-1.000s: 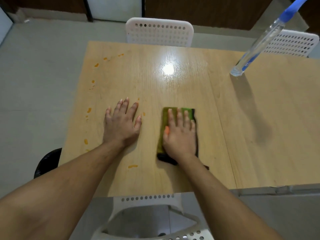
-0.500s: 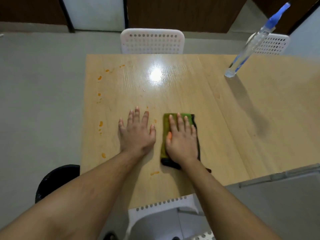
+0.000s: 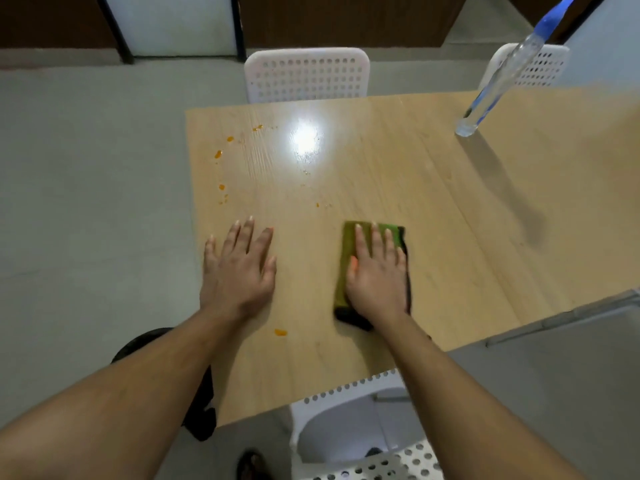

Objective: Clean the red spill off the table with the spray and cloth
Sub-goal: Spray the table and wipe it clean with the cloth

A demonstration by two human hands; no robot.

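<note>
right hand point(image 3: 377, 271) flat on lengthwise cloth point(image 3: 348, 258)

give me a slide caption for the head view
Right hand presses a green cloth flat on the wooden table, left hand flat beside it, orange-red spots remaining.

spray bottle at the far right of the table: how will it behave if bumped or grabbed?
Probably tippy: the spray bottle is tall and slim, standing on a small base on the table. Likely light, since the clear body looks mostly empty, though the liquid level is hard to read. If knocked over, its seemingly round body may roll.
</note>
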